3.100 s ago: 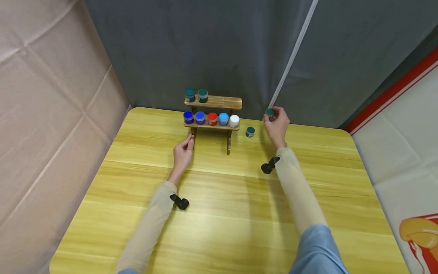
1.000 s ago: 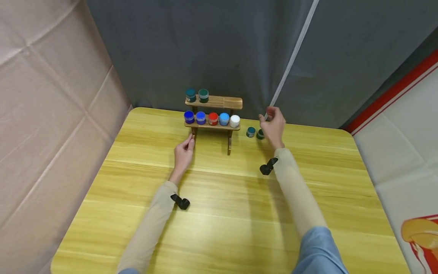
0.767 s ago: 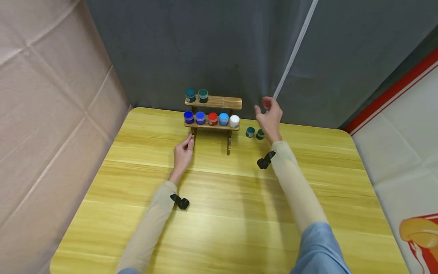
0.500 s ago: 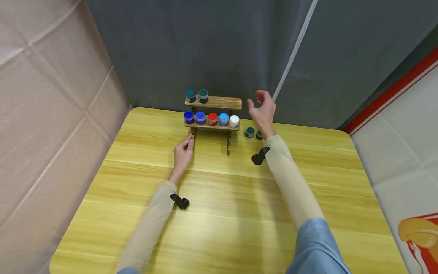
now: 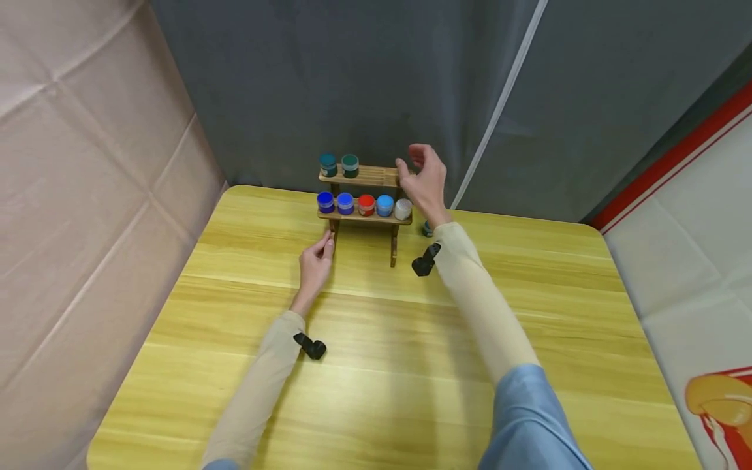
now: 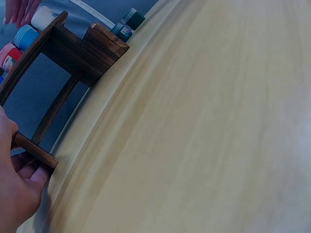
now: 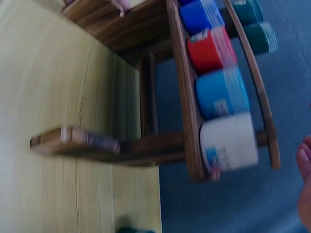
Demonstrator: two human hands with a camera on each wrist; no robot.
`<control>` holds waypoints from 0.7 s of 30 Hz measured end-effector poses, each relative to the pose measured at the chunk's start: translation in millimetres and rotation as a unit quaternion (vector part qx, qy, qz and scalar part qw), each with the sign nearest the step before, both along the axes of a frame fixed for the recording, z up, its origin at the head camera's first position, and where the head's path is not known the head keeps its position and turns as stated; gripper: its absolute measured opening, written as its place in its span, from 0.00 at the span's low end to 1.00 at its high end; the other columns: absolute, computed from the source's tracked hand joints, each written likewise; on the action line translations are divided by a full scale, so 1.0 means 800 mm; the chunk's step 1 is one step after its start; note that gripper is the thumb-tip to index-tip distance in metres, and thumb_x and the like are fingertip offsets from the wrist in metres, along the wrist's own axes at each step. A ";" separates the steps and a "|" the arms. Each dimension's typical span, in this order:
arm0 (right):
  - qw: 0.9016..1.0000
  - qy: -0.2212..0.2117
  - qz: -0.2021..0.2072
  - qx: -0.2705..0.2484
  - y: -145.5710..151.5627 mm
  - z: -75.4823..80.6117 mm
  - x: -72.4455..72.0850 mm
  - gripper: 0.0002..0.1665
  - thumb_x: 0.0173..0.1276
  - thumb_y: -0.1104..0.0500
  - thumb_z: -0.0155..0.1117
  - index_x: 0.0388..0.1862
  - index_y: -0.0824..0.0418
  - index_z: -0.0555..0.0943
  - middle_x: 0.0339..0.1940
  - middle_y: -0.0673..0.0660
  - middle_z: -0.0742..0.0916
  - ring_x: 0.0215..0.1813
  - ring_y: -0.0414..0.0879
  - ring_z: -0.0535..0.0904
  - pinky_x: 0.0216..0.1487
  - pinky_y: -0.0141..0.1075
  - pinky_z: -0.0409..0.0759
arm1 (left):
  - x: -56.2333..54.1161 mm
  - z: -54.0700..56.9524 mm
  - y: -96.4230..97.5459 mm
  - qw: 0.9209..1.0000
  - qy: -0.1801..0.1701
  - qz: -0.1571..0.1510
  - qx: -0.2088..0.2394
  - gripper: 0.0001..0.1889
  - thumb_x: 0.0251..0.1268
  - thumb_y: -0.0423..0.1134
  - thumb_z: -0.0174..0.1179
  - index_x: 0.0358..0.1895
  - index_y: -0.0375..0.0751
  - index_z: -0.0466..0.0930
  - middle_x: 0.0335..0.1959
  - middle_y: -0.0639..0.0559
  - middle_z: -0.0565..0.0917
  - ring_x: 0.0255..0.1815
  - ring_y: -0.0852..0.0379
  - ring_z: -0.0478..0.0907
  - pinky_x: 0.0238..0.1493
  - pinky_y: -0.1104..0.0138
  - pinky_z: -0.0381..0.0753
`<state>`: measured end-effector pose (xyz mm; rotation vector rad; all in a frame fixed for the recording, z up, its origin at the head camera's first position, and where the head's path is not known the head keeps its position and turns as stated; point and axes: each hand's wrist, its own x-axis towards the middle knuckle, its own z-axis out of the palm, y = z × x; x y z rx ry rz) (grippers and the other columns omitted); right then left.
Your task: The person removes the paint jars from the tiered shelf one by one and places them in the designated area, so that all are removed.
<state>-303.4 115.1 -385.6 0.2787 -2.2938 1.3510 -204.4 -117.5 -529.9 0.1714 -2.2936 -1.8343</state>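
A two-tier wooden rack (image 5: 376, 176) stands at the back of the table. My left hand (image 5: 315, 266) grips its left leg (image 6: 35, 150), the thumb and fingers on either side of the wood. On the upper tier sit a teal paint jar (image 5: 328, 165) and a dark green one (image 5: 350, 166), both at the left. The lower tier holds a row: dark blue (image 5: 326, 202), blue (image 5: 345, 203), red (image 5: 367, 205), light blue (image 5: 384, 205) and white jars (image 5: 403, 209). My right hand (image 5: 427, 183), holding nothing, hovers at the upper tier's right end, thumb and fingers spread apart.
Right of the rack, a teal jar (image 5: 427, 228) shows partly behind my right wrist; a dark green jar (image 6: 132, 18) stands beside it in the left wrist view. A grey curtain (image 5: 294, 85) hangs behind the table (image 5: 364, 391). Wrist cameras sit on both sleeves.
My right hand has set a dark green jar down beside the teal one, let go, and moved up and left to the rack's upper tier. The left hand has stayed put.
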 end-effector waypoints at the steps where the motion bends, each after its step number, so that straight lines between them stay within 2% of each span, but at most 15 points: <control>1: 1.000 -0.005 0.004 -0.002 -0.005 0.001 0.000 0.24 0.75 0.59 0.68 0.63 0.73 0.79 0.60 0.69 0.86 0.63 0.61 0.83 0.69 0.44 0.83 | 0.000 -0.001 0.000 1.000 0.000 0.002 -0.001 0.20 0.82 0.37 0.57 0.70 0.35 0.78 0.68 0.38 0.81 0.69 0.41 0.81 0.69 0.55 0.82; 10: 0.998 -0.055 0.033 -0.023 -0.042 0.009 0.002 0.26 0.75 0.56 0.68 0.65 0.70 0.78 0.63 0.65 0.85 0.65 0.60 0.82 0.71 0.41 0.81 | 0.001 0.000 -0.001 1.000 0.004 0.001 0.001 0.20 0.82 0.37 0.57 0.70 0.35 0.78 0.68 0.38 0.81 0.69 0.41 0.81 0.69 0.54 0.82; 21: 0.993 -0.086 0.077 0.002 -0.076 0.012 0.002 0.29 0.75 0.56 0.69 0.69 0.69 0.76 0.68 0.64 0.83 0.68 0.58 0.80 0.74 0.38 0.79 | 0.000 0.000 0.000 1.000 0.004 0.004 -0.009 0.20 0.82 0.38 0.57 0.70 0.36 0.78 0.68 0.39 0.81 0.69 0.41 0.81 0.69 0.54 0.82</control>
